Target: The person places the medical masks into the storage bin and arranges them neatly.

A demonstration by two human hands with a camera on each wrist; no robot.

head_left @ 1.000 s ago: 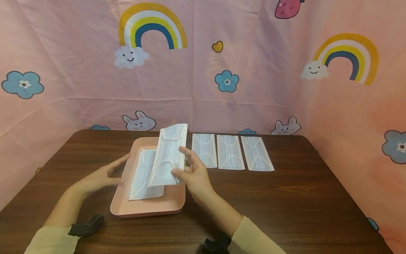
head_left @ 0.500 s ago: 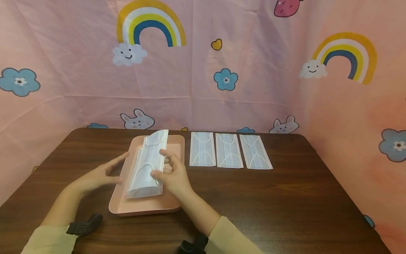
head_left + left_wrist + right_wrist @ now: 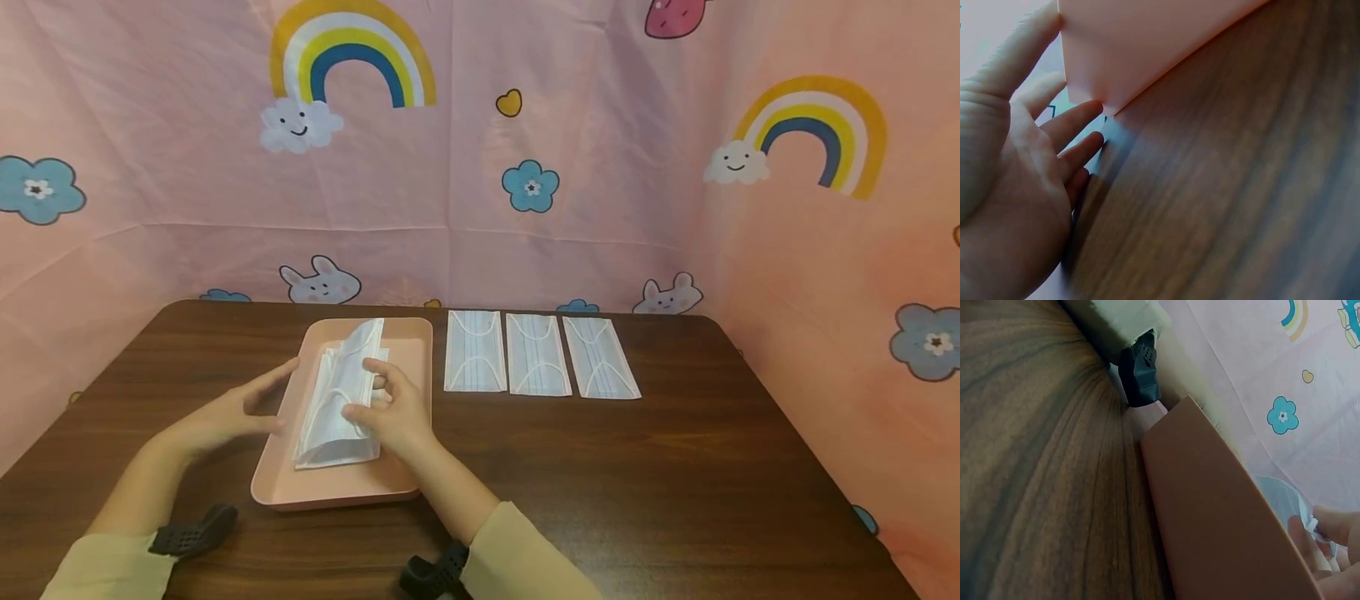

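A face mask going down onto the stack in the pink tray.

The right hand [image 3: 393, 412] pinches a white face mask [image 3: 341, 392] between thumb and fingers, tilted on edge over the stack of masks [image 3: 318, 450] lying in the pink tray [image 3: 337, 492]. The left hand [image 3: 232, 412] is spread with straight fingers, touching the tray's left rim, holding nothing. Three more masks [image 3: 540, 354] lie side by side on the tabletop [image 3: 675, 483], just right of the tray. As I see it, the held mask could land skewed or slide off the pile if let go while this tilted, and its loose ear loop [image 3: 330, 398] might snag a finger and drag the stack askew.
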